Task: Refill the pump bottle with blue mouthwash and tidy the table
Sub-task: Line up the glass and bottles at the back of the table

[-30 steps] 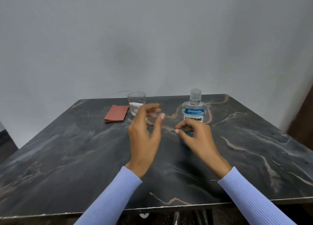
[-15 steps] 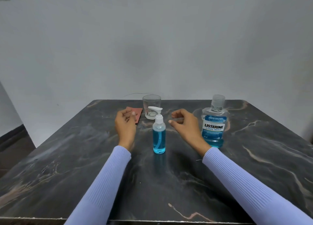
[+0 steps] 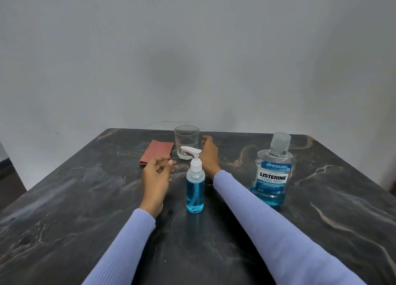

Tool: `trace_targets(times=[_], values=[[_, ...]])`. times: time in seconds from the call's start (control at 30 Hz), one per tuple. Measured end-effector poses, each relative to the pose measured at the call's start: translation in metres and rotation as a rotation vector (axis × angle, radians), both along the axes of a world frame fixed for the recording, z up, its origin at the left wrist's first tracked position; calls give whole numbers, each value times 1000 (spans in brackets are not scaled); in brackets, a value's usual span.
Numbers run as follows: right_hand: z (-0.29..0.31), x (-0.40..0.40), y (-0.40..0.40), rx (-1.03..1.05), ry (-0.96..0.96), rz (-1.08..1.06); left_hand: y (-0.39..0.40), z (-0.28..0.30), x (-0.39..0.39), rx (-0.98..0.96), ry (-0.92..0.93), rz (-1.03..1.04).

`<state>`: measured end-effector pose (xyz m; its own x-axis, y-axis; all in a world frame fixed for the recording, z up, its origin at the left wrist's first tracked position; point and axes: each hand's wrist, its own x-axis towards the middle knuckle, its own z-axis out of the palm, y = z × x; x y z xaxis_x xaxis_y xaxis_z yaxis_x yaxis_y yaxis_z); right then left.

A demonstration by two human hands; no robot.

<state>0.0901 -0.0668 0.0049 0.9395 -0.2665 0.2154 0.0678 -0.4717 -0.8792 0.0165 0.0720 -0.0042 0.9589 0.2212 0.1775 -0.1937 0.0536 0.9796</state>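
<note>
A small clear pump bottle (image 3: 195,190) with a white pump head stands upright in the middle of the dark marble table (image 3: 85,199); blue liquid fills most of it. To its right stands a capped mouthwash bottle (image 3: 273,173) holding a little blue liquid at the bottom. My left hand (image 3: 156,177) hovers just left of the pump bottle, fingers loosely curled, holding nothing. My right hand (image 3: 209,153) reaches past the pump head, right beside a clear glass (image 3: 186,141); its fingers are apart and I cannot tell if they touch the glass.
A folded reddish-brown cloth (image 3: 156,152) lies left of the glass near the table's far edge. A plain grey wall rises behind the table. A thin wire runs along the wall's base behind the glass.
My right hand has moved forward from beside the pump bottle to the right side of the glass. My left hand has drawn back from the cloth toward the pump bottle. The view came closer.
</note>
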Motion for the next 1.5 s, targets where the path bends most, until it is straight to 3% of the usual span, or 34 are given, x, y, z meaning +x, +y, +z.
trace_targets(times=[0.47, 1.2, 1.5], values=[[-8, 10, 9, 32, -41, 32, 0, 2, -1, 31, -15, 3], [-21, -165, -47, -50, -99, -40, 1, 10, -12, 76, -52, -33], [-19, -184, -62, 42, -74, 44, 9, 15, -15, 142, -14, -209]])
